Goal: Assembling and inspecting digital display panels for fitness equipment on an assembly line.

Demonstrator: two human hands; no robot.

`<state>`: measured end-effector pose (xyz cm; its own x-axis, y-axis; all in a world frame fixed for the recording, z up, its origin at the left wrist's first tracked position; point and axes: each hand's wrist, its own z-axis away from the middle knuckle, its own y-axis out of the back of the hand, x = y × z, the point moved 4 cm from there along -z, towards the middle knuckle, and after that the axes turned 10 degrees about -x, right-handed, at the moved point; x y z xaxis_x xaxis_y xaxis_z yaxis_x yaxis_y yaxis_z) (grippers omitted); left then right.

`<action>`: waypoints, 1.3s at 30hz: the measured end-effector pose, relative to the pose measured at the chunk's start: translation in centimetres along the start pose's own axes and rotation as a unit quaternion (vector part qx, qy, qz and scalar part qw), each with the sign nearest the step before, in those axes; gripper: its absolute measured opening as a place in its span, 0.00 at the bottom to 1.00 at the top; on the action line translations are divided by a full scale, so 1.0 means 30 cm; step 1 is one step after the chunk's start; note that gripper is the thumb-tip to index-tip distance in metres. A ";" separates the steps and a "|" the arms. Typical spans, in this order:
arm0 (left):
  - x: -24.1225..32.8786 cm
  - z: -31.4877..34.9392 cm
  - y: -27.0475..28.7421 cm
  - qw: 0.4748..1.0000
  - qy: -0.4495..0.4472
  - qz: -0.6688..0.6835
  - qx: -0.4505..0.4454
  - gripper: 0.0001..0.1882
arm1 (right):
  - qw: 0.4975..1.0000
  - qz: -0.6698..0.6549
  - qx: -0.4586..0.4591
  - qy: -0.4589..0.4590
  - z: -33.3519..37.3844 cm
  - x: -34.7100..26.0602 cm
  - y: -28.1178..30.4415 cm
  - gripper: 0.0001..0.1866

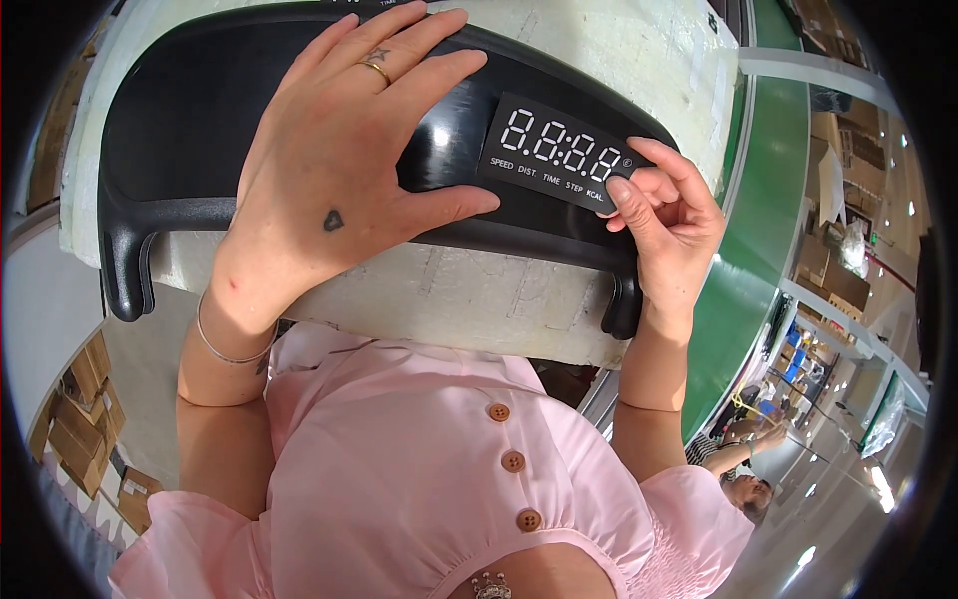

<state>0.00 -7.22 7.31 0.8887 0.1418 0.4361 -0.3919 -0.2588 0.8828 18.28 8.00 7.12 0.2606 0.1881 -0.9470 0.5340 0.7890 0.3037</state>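
A wide black plastic console housing (180, 140), with a short downturned arm at each end, lies in front of me. My left hand (334, 150) is spread over its middle-left part, fingers stretched toward the far edge and thumb pointing right. Between the thumb and fingers of my right hand (664, 215) is the right end of a thin dark display panel (549, 150) printed with white digit shapes and small lettering. The panel sits tilted over the housing's right half; whether its left end touches the surface, I cannot tell.
Beneath the housing is a pale, scuffed foam-like block (479, 299). A green strip (748, 250) runs along the right side. Cardboard boxes (88, 429) stand at the lower left, and more lie on shelving at the right. Another person (743, 479) is at the lower right.
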 end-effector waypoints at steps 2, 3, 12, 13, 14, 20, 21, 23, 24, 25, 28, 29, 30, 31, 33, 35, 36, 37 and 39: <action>0.000 0.000 0.001 1.000 0.001 0.002 0.000 0.38 | 1.000 0.000 0.000 0.000 0.001 0.000 0.000 0.18; 0.001 0.000 0.002 1.000 0.001 0.003 -0.002 0.38 | 1.000 -0.001 0.000 -0.001 0.002 0.001 -0.001 0.18; -0.001 0.002 0.001 1.000 0.003 -0.003 -0.007 0.39 | 1.000 0.005 -0.008 0.002 0.001 0.003 -0.001 0.19; -0.001 0.001 0.001 1.000 0.002 -0.002 -0.007 0.39 | 1.000 0.005 -0.007 0.002 0.001 0.002 -0.001 0.19; -0.001 0.001 0.002 1.000 0.002 -0.002 -0.008 0.39 | 1.000 0.005 -0.005 -0.001 0.001 0.002 -0.003 0.19; -0.010 0.010 -0.004 1.000 0.001 0.006 -0.010 0.39 | 1.000 0.004 -0.008 -0.002 0.003 0.000 0.000 0.19; -0.013 0.012 -0.006 1.000 0.004 0.013 -0.010 0.39 | 1.000 0.005 -0.009 -0.004 0.003 -0.001 0.002 0.20; -0.011 0.014 -0.008 1.000 0.003 0.012 -0.008 0.39 | 1.000 0.001 -0.012 -0.003 0.004 -0.004 0.002 0.20; -0.011 0.015 -0.007 1.000 0.004 0.010 -0.007 0.39 | 1.000 -0.002 -0.016 -0.003 0.004 -0.005 0.000 0.20; -0.010 0.016 -0.005 1.000 0.004 0.009 -0.007 0.39 | 1.000 -0.002 -0.016 -0.002 0.003 -0.006 -0.001 0.20; -0.008 0.015 -0.003 1.000 0.001 0.011 -0.010 0.39 | 1.000 0.000 -0.013 -0.010 0.005 -0.008 0.000 0.20; -0.008 0.017 0.000 1.000 -0.004 0.012 -0.003 0.37 | 1.000 -0.001 -0.014 -0.008 0.005 -0.008 -0.004 0.20; -0.008 0.019 0.003 1.000 -0.008 0.013 0.003 0.35 | 1.000 -0.001 -0.015 -0.006 0.004 -0.008 -0.006 0.20; -0.016 0.024 0.000 1.000 -0.009 0.012 0.003 0.35 | 1.000 -0.002 -0.014 -0.005 0.003 -0.009 -0.008 0.20; -0.023 0.041 -0.003 0.998 -0.047 0.037 0.022 0.30 | 1.000 -0.007 -0.014 -0.016 0.002 -0.005 -0.013 0.20; -0.015 0.044 0.001 0.998 -0.051 0.027 0.019 0.28 | 1.000 -0.003 -0.016 -0.013 0.002 -0.006 -0.014 0.20; -0.010 0.043 0.003 0.998 -0.055 0.019 0.017 0.26 | 1.000 0.002 -0.017 -0.009 0.002 -0.007 -0.014 0.20; -0.008 0.039 0.005 0.998 -0.056 0.019 0.017 0.26 | 1.000 0.002 -0.016 -0.009 0.002 -0.008 -0.013 0.20; -0.003 0.033 0.007 0.998 -0.061 0.011 0.009 0.26 | 1.000 0.002 -0.017 -0.012 -0.001 -0.005 -0.014 0.20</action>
<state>0.07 -8.23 7.28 0.9025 0.0190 0.4303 -0.4087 -0.2777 0.8694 17.99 7.64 7.14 0.2823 0.1784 -0.9426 0.5045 0.8081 0.3041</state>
